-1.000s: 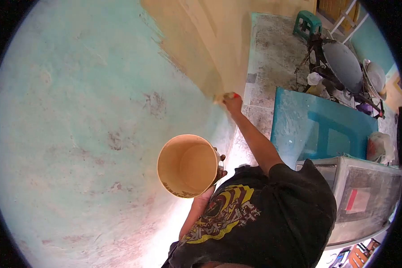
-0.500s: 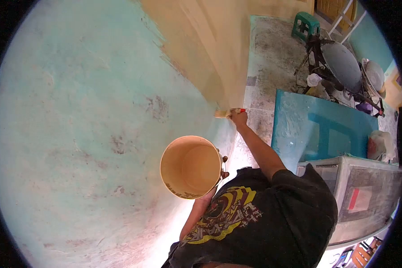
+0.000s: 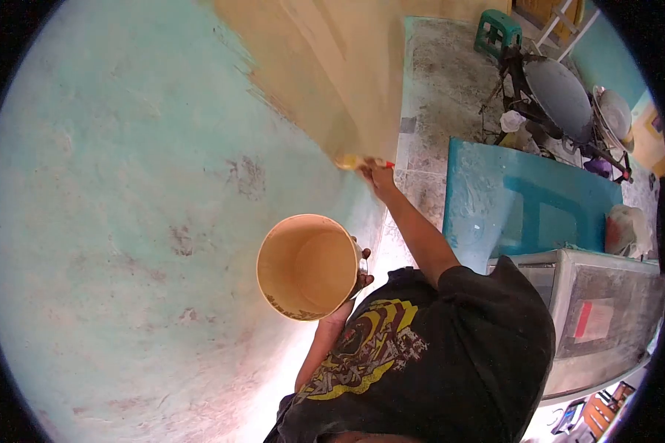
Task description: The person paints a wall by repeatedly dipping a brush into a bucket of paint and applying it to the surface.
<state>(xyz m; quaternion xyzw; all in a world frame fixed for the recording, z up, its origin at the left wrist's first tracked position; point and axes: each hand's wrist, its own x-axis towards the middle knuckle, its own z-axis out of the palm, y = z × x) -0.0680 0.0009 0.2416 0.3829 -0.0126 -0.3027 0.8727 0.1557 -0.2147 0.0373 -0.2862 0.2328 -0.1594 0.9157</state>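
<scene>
My right hand [image 3: 379,179] is closed around a paintbrush [image 3: 349,161] with a red handle end. The brush's bristles touch the wall [image 3: 125,184] at the lower tip of a tan painted area [image 3: 310,81]. My left hand [image 3: 363,280] holds a cream paint bucket [image 3: 318,266] from its side and underneath, with its fingers wrapped round the far side. The bucket is tilted so its inside faces me, and tan paint coats its inner wall. Darker smears mark its lower rim.
The wall is worn pale green with dark patches. To the right stand a blue panel [image 3: 480,199], a glass-sided cabinet [image 3: 606,317] and a plastic bag [image 3: 628,230]. Beyond them are a large wok [image 3: 558,100], a green stool [image 3: 497,33] and a stained floor [image 3: 443,81].
My right hand has moved the brush a little up and left along the painted edge. The whole view has shifted slightly. My left hand still holds the bucket.
</scene>
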